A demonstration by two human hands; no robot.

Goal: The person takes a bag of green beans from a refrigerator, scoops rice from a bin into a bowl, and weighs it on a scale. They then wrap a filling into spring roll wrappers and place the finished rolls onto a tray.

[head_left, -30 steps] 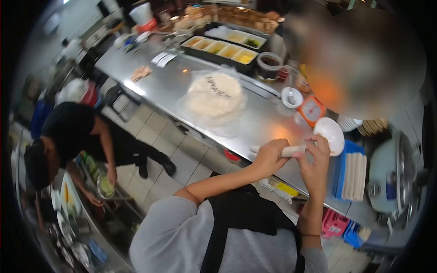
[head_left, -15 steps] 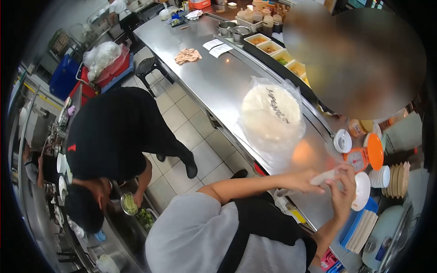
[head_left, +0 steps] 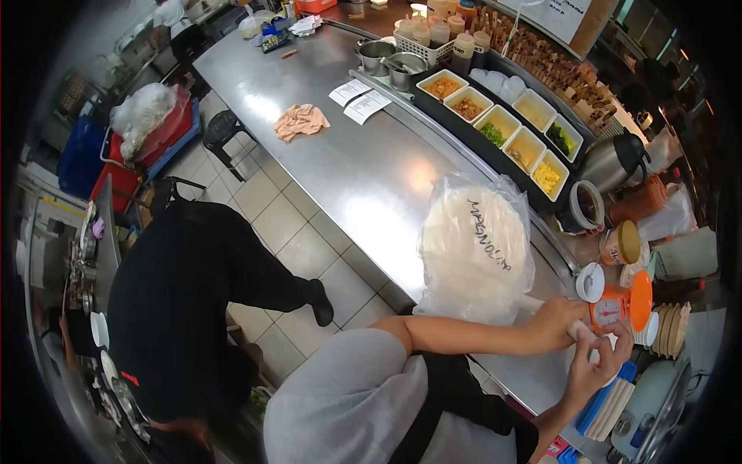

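Observation:
My left hand (head_left: 553, 325) is closed around a pale, whitish rolled strip (head_left: 576, 330) near the counter's right end. The fingers of my right hand (head_left: 601, 359) pinch near the strip's other end, with their tips close together. What the strip is cannot be made out. Just beyond my left hand lies a clear plastic bag (head_left: 477, 247) holding a round, flat white mass, with handwriting on top that seems to read MAGNOLIA. An orange kitchen scale (head_left: 610, 309) stands right beside my hands, with a small white bowl (head_left: 590, 282) behind it.
Food containers (head_left: 498, 127) line the steel counter (head_left: 363, 174). A pinkish cloth (head_left: 301, 122) and printed slips (head_left: 359, 100) lie farther along. To my right are a blue tray (head_left: 607, 402) and stacked bowls (head_left: 671, 329). A co-worker in black (head_left: 178, 309) bends over on the left.
My view has shifted, so the food containers show more fully. Both hands stay on the pale strip, now closer to the scale. The co-worker's bowl of greens has gone out of sight.

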